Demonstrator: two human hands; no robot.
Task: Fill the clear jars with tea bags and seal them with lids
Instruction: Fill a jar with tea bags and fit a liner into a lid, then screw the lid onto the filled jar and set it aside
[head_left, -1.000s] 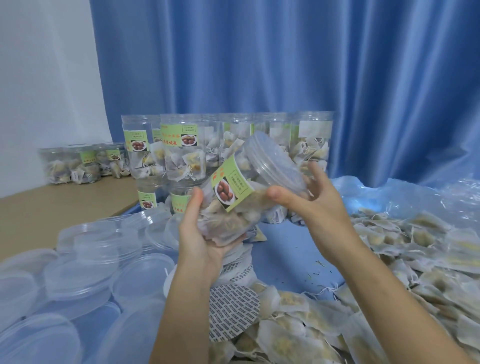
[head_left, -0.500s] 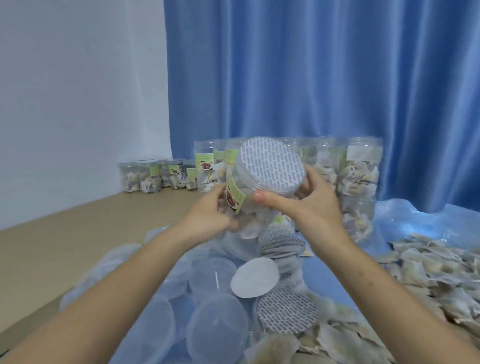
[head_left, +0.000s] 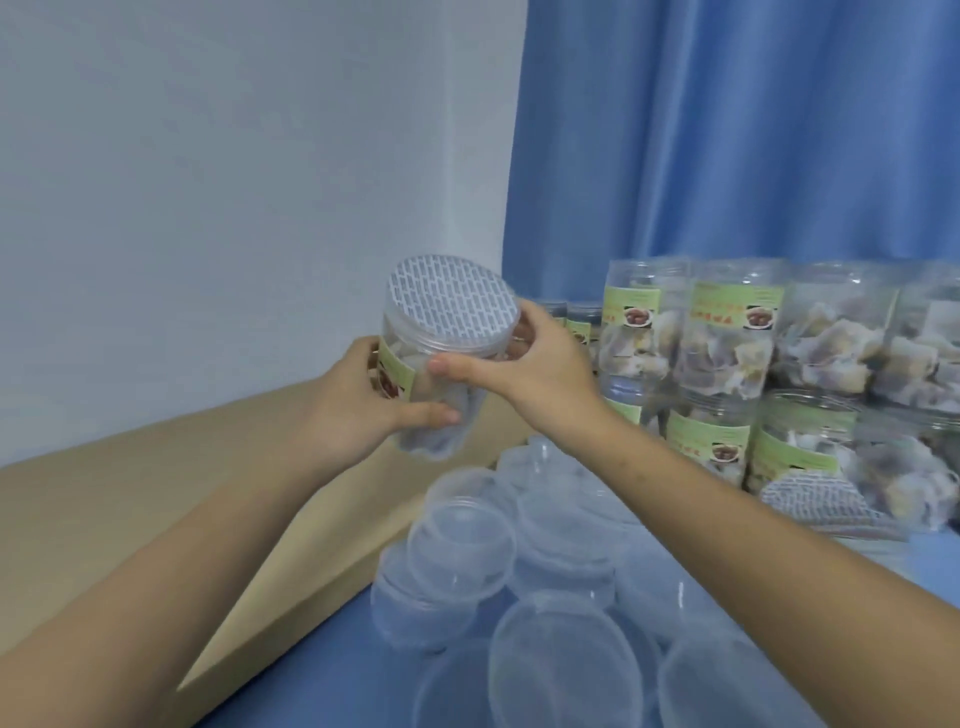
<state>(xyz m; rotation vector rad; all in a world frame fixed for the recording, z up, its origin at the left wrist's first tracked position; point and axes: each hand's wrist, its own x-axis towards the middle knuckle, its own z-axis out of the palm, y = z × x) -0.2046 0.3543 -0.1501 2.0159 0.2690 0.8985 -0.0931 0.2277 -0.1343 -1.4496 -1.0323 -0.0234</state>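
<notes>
Left hand (head_left: 358, 402) wrapped round jar (head_left: 431, 384), held up in air over wood table (head_left: 156, 499); right hand (head_left: 530, 364) pinching lid (head_left: 454, 306) rim. Probably light, thin, slick plastic; best gripped at label and ribbed lid edge.

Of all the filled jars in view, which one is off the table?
The jar held between the left hand and right hand, patterned lid toward the camera; the other jars stand stacked by the curtain.

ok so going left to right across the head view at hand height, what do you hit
left hand → held jar with its patterned seal → right hand → stacked filled jars in front of the blue curtain
</notes>
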